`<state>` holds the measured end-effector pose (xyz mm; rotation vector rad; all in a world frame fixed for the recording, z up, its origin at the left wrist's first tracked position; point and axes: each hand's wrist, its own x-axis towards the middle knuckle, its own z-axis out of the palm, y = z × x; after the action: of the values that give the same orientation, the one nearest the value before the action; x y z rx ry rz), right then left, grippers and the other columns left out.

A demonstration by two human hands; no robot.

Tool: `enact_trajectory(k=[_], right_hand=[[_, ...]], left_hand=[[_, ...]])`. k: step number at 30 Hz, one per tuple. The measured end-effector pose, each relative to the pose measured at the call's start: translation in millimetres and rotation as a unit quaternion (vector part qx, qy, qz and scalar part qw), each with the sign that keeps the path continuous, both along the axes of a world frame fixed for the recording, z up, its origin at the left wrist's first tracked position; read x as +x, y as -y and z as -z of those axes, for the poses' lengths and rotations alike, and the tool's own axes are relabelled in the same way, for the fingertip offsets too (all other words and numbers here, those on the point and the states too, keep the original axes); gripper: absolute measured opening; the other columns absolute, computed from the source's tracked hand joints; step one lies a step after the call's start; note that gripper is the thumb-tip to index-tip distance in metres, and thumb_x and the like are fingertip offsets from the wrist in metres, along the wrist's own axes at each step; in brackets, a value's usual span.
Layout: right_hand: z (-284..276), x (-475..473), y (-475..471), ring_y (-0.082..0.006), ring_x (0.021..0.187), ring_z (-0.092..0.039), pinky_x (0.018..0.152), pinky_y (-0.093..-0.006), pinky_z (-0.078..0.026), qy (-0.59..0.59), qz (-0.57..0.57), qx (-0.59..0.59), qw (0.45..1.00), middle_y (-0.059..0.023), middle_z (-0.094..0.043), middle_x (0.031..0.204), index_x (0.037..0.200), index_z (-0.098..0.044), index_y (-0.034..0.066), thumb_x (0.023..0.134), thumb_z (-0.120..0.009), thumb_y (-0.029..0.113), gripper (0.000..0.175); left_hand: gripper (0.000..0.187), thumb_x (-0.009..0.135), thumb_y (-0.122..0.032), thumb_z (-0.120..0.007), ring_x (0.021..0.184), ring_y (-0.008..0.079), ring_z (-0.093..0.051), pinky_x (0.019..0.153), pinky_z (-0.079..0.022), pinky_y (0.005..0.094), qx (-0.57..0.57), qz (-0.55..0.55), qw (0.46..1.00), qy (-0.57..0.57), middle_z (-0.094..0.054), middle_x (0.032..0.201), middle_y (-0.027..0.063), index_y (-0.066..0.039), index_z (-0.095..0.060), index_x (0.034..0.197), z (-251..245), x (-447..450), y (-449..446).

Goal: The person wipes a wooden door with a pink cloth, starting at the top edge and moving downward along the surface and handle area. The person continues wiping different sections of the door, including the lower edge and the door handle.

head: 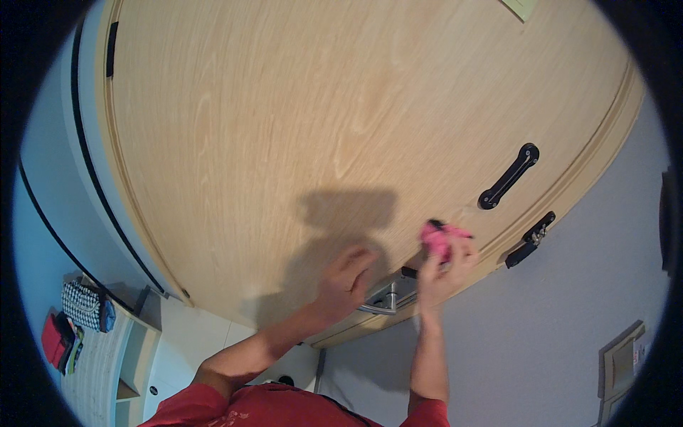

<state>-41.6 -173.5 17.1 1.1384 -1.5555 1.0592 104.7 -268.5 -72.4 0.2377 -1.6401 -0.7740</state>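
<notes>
A crumpled pink cloth [438, 240] with dark patches is in my right hand [445, 272], up against the wooden door [256, 149]. Motion blur softens both the cloth and the fingers. My left hand [347, 277] hovers before the door with its fingers curled; nothing shows in it, but its palm side is partly hidden. Between my two hands, low on the door's edge side, is a metal lever handle [392, 300], partly covered by my right wrist.
A black pull handle [508, 176] is fixed to the door, and a black latch [530, 240] sits on its frame. At the lower left, a shelf unit [90, 384] carries a checked pouch [82, 305] and folded cloths [61, 341]. A switch panel [621, 365] is on the grey wall [512, 341].
</notes>
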Motion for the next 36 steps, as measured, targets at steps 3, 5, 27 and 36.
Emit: enact_trajectory(k=[3,5,27,36], right_hand=[[-22.2,-12.6,-9.7,-0.0315,0.104,-0.057,0.088,-0.0393,-0.048,0.056,0.032,-0.079,0.995,-0.0173,-0.06,0.11,0.111,-0.067,0.0009,0.086,-0.068,0.004,0.025],[-23.4,-9.9,-8.4,-0.0316,0.105,-0.057,0.089,-0.0391,-0.048,0.059,0.034,-0.081,0.994,-0.0177,-0.059,0.111,0.112,-0.066,0.0009,0.086,-0.067,0.004,0.026],[66.3,4.5,-6.8,-0.0346,0.106,-0.057,0.096,-0.0427,-0.045,0.017,-0.016,0.038,0.999,-0.0185,-0.061,0.112,0.107,-0.062,-0.0013,0.085,-0.064,0.005,0.024],[54.1,-7.6,-32.9,-0.0348,0.105,-0.059,0.093,-0.0418,-0.048,0.119,0.057,-0.019,0.991,-0.0177,-0.063,0.109,0.108,-0.062,-0.0004,0.084,-0.061,0.0,0.023]], left_hand=[[0.034,0.083,0.003,-0.065,0.097,0.0322,-0.067,0.082,-0.056,0.0377,0.06,-0.033,0.998,0.0,-0.066,0.111,0.0176,-0.002,-0.065,0.117,12.8,11.9,5.7],[0.034,0.082,0.004,-0.064,0.094,0.0337,-0.067,0.082,-0.055,0.0374,0.085,-0.08,0.993,-0.018,-0.066,0.106,0.0162,-0.003,-0.066,0.115,17.5,19.5,18.9],[0.022,0.086,0.002,-0.067,0.092,0.0167,-0.063,0.086,-0.052,0.0307,0.188,-0.087,0.978,0.027,-0.065,0.098,0.0076,-0.003,-0.064,0.107,61.2,52.3,53.0],[0.023,0.084,0.004,-0.068,0.09,0.0167,-0.063,0.082,-0.052,0.0303,0.206,-0.092,0.974,0.026,-0.066,0.098,0.0073,-0.003,-0.065,0.106,69.9,50.9,51.7]])
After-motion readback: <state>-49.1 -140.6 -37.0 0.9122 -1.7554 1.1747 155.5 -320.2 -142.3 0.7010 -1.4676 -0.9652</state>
